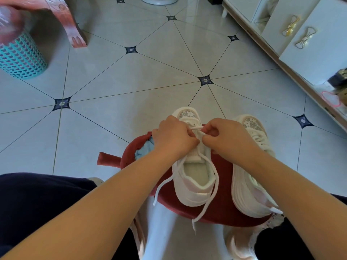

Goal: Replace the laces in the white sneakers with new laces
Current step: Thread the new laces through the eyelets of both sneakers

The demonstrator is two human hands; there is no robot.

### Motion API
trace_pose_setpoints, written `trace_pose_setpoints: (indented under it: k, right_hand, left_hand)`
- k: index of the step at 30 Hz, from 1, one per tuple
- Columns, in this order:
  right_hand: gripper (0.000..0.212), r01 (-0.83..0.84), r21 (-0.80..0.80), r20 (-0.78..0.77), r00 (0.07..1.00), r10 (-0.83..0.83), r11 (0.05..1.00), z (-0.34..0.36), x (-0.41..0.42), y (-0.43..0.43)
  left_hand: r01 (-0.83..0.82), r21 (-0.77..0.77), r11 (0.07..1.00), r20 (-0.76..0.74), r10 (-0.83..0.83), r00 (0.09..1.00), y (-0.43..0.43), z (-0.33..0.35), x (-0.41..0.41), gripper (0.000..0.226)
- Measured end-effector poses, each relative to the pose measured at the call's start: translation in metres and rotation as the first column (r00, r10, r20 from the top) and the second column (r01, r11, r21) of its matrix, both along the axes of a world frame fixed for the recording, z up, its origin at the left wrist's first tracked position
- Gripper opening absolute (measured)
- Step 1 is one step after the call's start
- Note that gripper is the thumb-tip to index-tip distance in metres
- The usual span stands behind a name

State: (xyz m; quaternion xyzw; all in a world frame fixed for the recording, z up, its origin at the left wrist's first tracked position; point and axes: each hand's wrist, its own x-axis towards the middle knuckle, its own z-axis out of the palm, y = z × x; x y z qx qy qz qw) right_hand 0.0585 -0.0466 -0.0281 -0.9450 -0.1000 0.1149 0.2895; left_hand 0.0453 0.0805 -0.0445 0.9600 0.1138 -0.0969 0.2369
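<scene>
A pale, glossy tiled floor point(116, 77), crossed by dark grout lines and set with small dark diamond insets, is seen filling most of the frame. A round red stool point(221, 203) is placed at lower centre, between the seated person's dark-clad knees.

Two white sneakers are counted on the stool. The unlaced sneaker point(189, 192) is set upright at centre, toe pointing away. The second sneaker point(249, 190) is tilted just beside it at right, its lacing already threaded.

A white lace point(197, 127) is pinched between curled fingers by both the left hand point(172, 136) and the right hand point(227, 136) over the eyelets of the centre sneaker. Its two loose ends are trailed down past the heel and over the stool's front edge. A light blue cloth point(146, 149) is tucked at the stool's left edge.

One teal lattice basket point(20, 59) is seen at upper left, filled with something clear and pinkish, too blurred to name. A reddish table leg point(73, 29) is stood beside it. A white cabinet point(309, 53) with two gold bow handles is seen at upper right.
</scene>
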Motion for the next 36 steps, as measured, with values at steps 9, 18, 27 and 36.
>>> trace_pose_setpoints:
  k: [9, 18, 27, 36]
  right_hand:
    - [0.008, 0.015, 0.058, -0.006, 1.000, -0.015, 0.998, -0.003, -0.001, -0.003]
    - [0.011, 0.061, -0.119, 0.133, 0.990, -0.044, 0.991, -0.015, -0.003, -0.002]
    - [0.013, 0.080, -0.117, 0.132, 0.989, -0.064, 0.990, -0.014, -0.004, -0.002]
    - [0.008, -0.049, -0.136, 0.080, 0.995, 0.061, 0.989, -0.004, 0.007, 0.002]
  left_hand:
    - [-0.005, -0.045, 0.999, 0.028, 0.006, 1.000, -0.004, -0.003, -0.001, 0.017]
    - [0.020, -0.562, 0.827, 0.044, 0.006, 0.999, 0.015, 0.005, -0.020, 0.007]
    - [0.112, -0.612, 0.783, 0.018, -0.128, 0.992, 0.035, 0.009, -0.030, 0.021]
    - [-0.027, -0.436, 0.900, 0.082, 0.070, 0.994, 0.030, 0.000, -0.021, 0.024]
